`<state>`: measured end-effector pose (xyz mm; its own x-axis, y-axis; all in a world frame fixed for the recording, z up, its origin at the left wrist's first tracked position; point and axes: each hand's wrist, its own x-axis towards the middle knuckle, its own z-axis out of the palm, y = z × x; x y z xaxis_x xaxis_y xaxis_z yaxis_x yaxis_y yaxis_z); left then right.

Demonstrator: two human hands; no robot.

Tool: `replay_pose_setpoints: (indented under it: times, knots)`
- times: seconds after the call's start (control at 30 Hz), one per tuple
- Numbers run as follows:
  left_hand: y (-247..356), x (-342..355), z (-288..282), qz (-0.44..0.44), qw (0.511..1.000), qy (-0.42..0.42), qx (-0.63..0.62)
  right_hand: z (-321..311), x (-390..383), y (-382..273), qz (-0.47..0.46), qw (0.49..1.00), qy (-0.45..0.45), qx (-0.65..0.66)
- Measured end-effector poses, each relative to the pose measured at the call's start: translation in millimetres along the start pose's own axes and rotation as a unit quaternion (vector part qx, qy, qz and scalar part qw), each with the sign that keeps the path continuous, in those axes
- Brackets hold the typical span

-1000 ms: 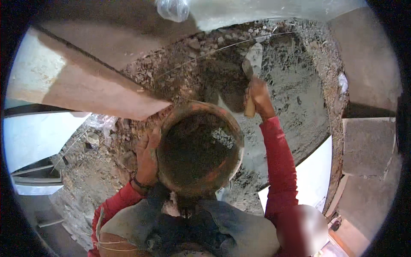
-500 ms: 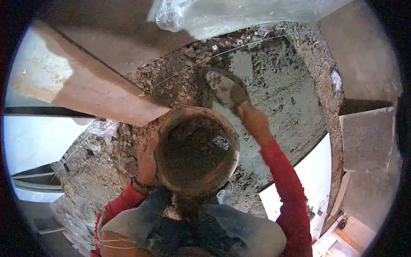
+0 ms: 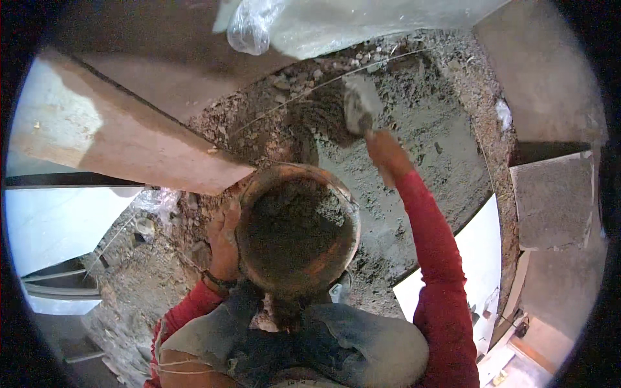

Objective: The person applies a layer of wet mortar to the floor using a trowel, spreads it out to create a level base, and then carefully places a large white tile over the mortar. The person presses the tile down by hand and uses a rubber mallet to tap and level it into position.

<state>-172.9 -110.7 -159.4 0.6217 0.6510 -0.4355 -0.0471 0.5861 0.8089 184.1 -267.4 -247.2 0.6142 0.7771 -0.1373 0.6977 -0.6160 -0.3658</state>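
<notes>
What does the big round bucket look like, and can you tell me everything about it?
The bucket is round and open-topped, its mouth facing up toward the camera. Its rim is brownish orange, smeared with grey. The inside looks dark and dirty, with a rough, pale grey patch on the right; it is too dark to tell how full it is. The left hand lies against its left side. It sits just in front of the person's legs.

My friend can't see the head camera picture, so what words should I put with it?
A right hand in a red sleeve holds a trowel over rough grey mortar. The left hand rests against a round bucket, beside stony soil.
</notes>
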Motion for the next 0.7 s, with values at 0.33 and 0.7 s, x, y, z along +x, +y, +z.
replay_pose_setpoints:
  times: [0.33,0.7]
  knots:
    - [-7,-3,-7,0.004,0.993,0.041,0.107,70,9,27,-0.080,0.992,0.079,-0.057]
    - [-3,-3,-5,0.002,0.996,0.009,0.089,-1,-11,-12,0.019,0.993,-0.028,-0.116]
